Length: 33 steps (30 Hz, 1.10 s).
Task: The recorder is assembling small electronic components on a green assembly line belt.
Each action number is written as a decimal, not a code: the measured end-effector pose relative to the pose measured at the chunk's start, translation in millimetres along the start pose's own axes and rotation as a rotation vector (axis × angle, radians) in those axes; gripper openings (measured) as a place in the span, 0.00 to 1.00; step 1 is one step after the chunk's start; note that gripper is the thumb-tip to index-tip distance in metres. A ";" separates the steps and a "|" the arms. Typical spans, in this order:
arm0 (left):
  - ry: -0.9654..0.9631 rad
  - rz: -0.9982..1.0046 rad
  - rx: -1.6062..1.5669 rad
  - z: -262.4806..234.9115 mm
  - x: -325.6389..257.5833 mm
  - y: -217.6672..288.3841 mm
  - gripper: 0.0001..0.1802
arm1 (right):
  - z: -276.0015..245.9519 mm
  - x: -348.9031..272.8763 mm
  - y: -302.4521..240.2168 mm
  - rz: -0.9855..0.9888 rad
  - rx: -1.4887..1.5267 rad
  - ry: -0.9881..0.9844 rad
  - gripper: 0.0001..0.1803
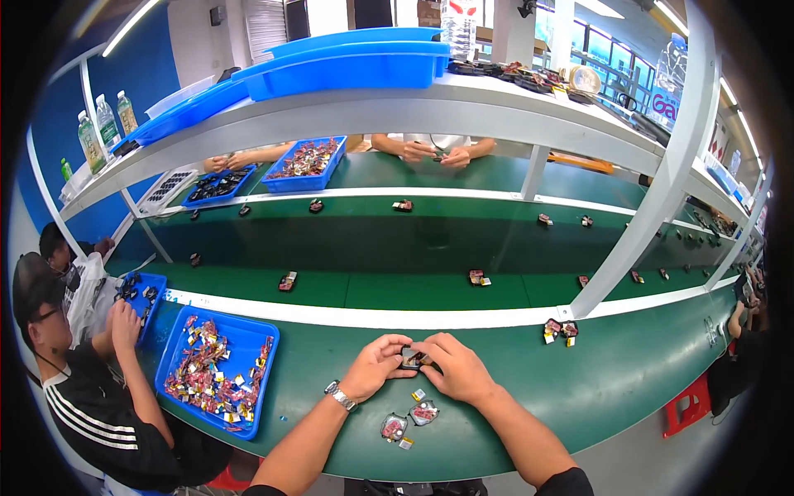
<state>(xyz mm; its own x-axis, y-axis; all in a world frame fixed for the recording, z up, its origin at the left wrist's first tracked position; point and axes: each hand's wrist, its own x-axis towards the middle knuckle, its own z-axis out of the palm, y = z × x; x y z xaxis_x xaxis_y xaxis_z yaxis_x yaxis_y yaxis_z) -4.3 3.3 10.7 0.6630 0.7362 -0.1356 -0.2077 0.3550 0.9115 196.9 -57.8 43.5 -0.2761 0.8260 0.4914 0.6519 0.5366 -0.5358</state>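
Observation:
Between my two hands, over the green tabletop, is a small black device housing (pixel 411 357) with electronic parts inside. My left hand (pixel 374 369) grips its left side with thumb and fingers, and a metal-band watch sits on that wrist. Fingers of my right hand (pixel 453 369) close on the right side and partly hide the parts. Just below my hands lie two similar open housings, one nearer (pixel 394 426) and one slightly farther right (pixel 424 412). Each holds a reddish circuit board with a small yellow-and-white piece attached or beside it.
Left of me, a blue tray (pixel 241 337) holds many reddish boards. Two more assemblies (pixel 561 332) lie by a white post (pixel 641 223). Beyond a white rail, a green belt (pixel 380 291) carries spaced assemblies. A white shelf (pixel 496 107) spans overhead. Co-workers sit left and opposite.

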 end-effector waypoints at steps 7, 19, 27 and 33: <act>0.007 0.029 0.001 5.4 1.5 -2.0 0.16 | 7.2 -2.3 5.0 0.032 -0.065 0.000 0.14; -0.122 0.079 0.016 0.8 3.0 -3.6 0.20 | 11.8 4.7 8.8 0.000 0.026 0.062 0.07; -0.099 -0.035 0.002 -0.2 0.5 -4.7 0.16 | 2.1 3.0 7.8 -0.020 0.157 -0.020 0.06; -0.032 0.040 -0.001 2.2 1.9 -7.8 0.14 | 13.1 2.1 10.4 -0.098 0.000 0.093 0.09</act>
<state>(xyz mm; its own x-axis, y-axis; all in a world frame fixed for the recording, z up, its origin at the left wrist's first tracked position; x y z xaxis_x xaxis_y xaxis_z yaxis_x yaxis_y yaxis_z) 0.1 0.6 4.1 0.6766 0.7312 -0.0870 -0.2352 0.3266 0.9154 193.8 -48.2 29.9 -0.2718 0.7501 0.6029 0.6251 0.6139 -0.4820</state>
